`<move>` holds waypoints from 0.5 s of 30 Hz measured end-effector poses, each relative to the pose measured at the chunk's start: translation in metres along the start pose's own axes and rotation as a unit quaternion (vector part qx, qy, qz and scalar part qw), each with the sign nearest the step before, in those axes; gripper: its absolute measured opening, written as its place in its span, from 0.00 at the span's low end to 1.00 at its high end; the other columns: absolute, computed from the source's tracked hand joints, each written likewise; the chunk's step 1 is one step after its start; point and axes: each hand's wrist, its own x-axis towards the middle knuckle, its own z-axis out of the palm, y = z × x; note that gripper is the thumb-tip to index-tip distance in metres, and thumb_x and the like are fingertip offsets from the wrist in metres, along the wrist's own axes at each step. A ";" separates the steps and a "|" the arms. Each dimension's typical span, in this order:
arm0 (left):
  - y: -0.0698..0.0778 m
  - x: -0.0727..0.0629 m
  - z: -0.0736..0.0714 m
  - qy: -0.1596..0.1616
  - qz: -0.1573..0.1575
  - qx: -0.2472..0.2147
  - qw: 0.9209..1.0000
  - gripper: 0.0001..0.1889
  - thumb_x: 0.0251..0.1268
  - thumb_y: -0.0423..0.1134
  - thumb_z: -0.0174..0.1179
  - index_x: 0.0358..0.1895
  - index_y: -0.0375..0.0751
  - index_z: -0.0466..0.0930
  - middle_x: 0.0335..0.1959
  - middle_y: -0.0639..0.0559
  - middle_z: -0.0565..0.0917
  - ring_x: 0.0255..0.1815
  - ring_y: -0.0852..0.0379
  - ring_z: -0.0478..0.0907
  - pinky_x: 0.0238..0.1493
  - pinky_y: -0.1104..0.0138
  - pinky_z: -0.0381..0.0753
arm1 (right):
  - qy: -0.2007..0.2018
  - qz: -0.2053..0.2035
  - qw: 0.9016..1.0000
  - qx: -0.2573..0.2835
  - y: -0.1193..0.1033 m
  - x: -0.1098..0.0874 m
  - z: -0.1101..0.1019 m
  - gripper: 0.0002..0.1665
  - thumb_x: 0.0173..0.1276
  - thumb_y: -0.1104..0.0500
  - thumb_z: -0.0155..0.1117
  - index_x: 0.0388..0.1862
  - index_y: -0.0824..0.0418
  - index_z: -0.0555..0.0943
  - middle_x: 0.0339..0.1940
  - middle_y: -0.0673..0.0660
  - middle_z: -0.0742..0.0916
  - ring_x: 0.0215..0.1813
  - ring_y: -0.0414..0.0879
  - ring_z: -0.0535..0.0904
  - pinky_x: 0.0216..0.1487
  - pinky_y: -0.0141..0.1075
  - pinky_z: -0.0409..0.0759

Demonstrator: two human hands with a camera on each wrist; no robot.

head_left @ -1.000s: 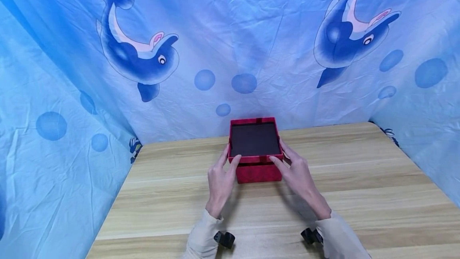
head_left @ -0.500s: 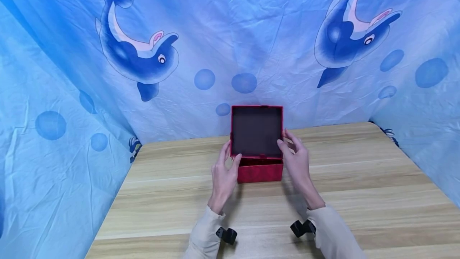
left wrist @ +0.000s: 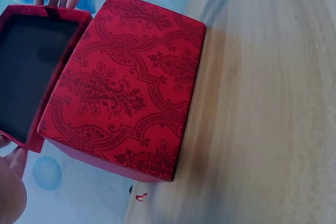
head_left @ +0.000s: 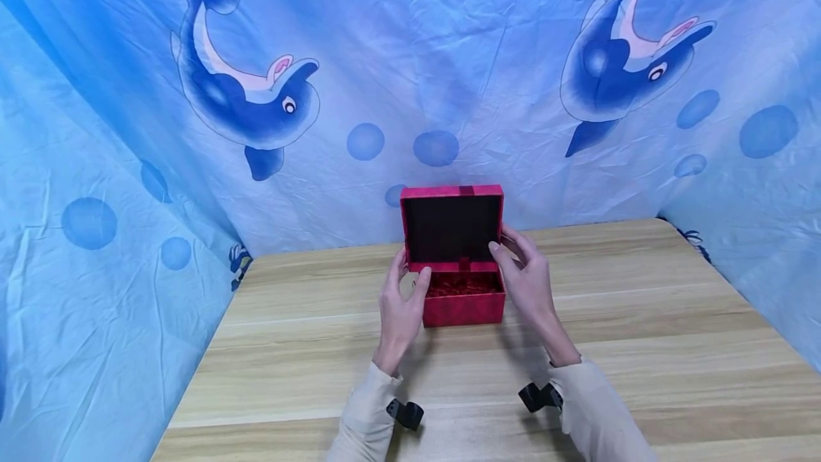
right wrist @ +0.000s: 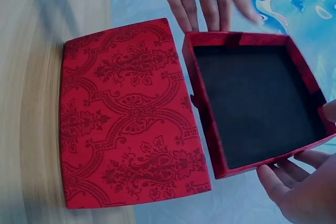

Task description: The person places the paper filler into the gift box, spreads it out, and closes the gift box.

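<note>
A red box lid [head_left: 454, 228] is raised and tilted upright, its dark inside facing me. My left hand [head_left: 400, 316] holds it by the lower left corner, thumb in front. At the lid's right edge, my right hand [head_left: 529, 285] holds it between thumb and fingers. Just below stands the red patterned box [head_left: 463, 310] on the table, its top uncovered and dark red crinkled stuff showing inside. Both wrist views show the box's patterned front, in the right wrist view beside the lid [right wrist: 260, 103]; some fingers are hidden behind the lid.
The wooden table [head_left: 288, 362] runs out to both sides and in front of the box. Behind it hangs a blue cloth [head_left: 526, 170] with dolphins. A small red thread [left wrist: 141, 197] shows near the box in the left wrist view.
The lid has come up off the box and tilted back toward upright, uncovering the filling. My right hand has shifted from the front corner up along the lid's right edge.
</note>
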 end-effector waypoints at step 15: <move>-0.002 0.002 0.000 -0.016 0.018 -0.022 0.999 0.46 0.79 0.71 0.29 0.78 0.33 0.61 0.60 0.32 0.75 0.49 0.43 0.73 0.55 0.50 0.73 | 0.017 -0.020 1.000 0.017 -0.003 -0.002 0.002 0.21 0.79 0.59 0.59 0.61 0.73 0.74 0.57 0.64 0.82 0.58 0.44 0.79 0.61 0.30 0.76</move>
